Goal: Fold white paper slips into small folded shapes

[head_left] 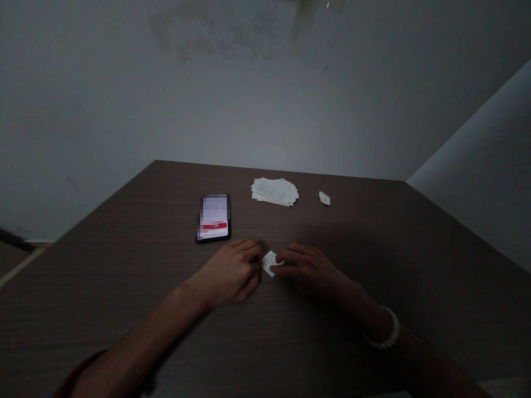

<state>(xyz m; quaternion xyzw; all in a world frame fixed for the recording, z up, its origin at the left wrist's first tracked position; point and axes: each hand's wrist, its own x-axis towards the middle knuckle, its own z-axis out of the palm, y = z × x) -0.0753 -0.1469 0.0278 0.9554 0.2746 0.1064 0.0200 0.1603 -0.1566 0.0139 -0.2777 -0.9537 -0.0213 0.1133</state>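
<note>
A small folded piece of paper point(269, 262) with printed lines lies at the middle of the brown table, between my two hands. My left hand point(237, 270) is closed, its fingers curled at the paper's left corner; the fingertips are partly hidden. From the other side, my right hand point(306, 266) grips the paper's right part, with fingers over its top and edge. A pale beaded bracelet point(392, 330) circles my right wrist.
A stack of printed paper slips point(274, 191) lies near the far edge of the table point(124, 221). To its right is a small folded paper piece point(324, 198). A phone point(213, 218) with a lit screen rests beyond my left hand. A wall point(257, 99) stands behind.
</note>
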